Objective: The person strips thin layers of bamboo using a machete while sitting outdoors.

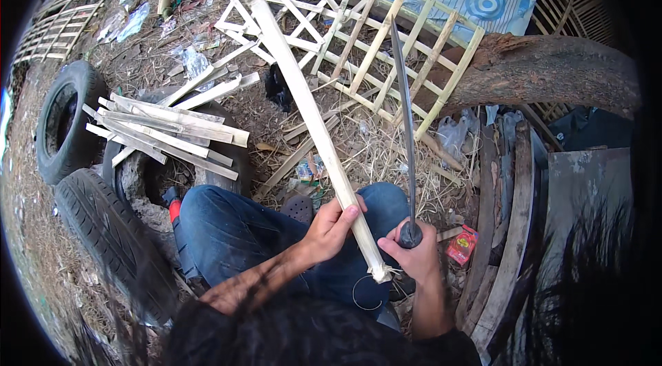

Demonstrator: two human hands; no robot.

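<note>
Slat (303, 97) thumb-clamped by left hand (332, 229), right (423, 257) clenching machete (412, 159)

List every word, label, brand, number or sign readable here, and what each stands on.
No text reads clearly enough to quote.
Red packet: printed, but too small and blurred.
Colourful wrapper: too small to read.
Tyres: no readable lettering.
Long blade in the right hand: no readable marking.

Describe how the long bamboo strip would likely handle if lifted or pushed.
The strip is probably stiff: it runs straight well beyond the left hand. It looks fairly light for its length, being slim and gripped by only that hand. Its frayed lower end might shed splinters or snag.
</note>
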